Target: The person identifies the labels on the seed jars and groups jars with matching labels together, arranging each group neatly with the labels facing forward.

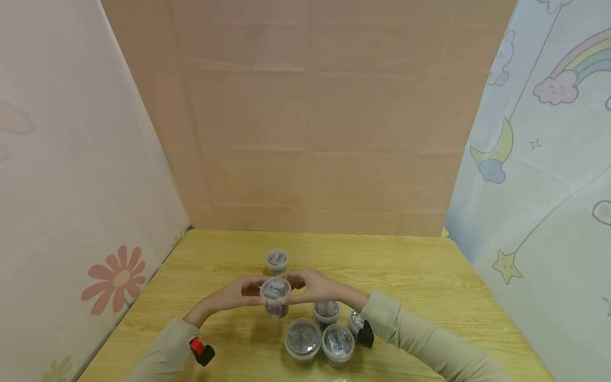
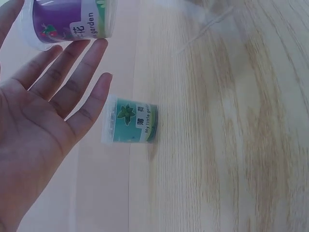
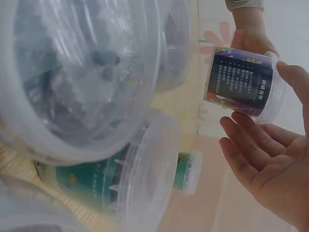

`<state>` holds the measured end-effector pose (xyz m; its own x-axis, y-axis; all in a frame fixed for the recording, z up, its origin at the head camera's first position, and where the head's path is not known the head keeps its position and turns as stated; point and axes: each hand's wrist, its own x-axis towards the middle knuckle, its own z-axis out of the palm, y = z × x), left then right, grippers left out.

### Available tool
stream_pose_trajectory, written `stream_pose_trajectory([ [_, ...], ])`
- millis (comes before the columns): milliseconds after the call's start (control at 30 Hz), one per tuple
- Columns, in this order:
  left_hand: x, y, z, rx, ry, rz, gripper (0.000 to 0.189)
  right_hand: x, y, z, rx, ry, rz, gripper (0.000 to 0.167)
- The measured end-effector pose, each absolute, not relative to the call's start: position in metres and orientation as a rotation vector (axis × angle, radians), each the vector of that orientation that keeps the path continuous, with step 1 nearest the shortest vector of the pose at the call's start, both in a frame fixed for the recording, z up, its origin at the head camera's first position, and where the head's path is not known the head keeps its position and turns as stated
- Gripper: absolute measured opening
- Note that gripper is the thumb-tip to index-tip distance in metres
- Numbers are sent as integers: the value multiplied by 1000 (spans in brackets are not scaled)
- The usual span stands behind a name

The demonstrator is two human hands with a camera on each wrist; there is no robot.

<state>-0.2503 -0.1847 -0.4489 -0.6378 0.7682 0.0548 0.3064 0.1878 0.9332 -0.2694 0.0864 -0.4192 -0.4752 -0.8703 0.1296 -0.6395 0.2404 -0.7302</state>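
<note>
Both hands hold a purple planting cup point(image 1: 276, 309) with a clear lid, raised over the table in the head view. My left hand point(image 1: 230, 295) grips its left side, thumb in front and fingers behind. From the other side my right hand point(image 1: 316, 287) holds it the same way. "Garden" can be read on the purple label point(image 2: 65, 20) in the left wrist view. A dark panel of small print point(image 3: 239, 81) faces the right wrist camera. Behind the hands stands a green planting cup point(image 2: 133, 121) with a leaf picture.
Several lidded cups cluster near my right forearm, among them a front cup point(image 1: 303, 340) and its neighbour point(image 1: 338, 344). One cup point(image 1: 356, 321) is partly hidden by the black wrist device point(image 1: 365, 334). A brown panel point(image 1: 310, 132) closes off the table's back edge.
</note>
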Motion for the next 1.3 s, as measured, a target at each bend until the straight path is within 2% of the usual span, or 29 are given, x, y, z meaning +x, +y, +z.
stream_pose_trajectory([
  [267, -253, -181, -448, 1019, 2084, 1440, 50, -274, 91, -416, -1387, 2228, -1088, 49],
  [533, -253, -174, -447, 985, 2117, 1447, 66, -278, 98, -414, -1334, 2248, -1089, 50],
  [1300, -255, -159, -451, 964, 2195, 1546, 58, -280, 107, -416, -1281, 2191, -1205, 52],
])
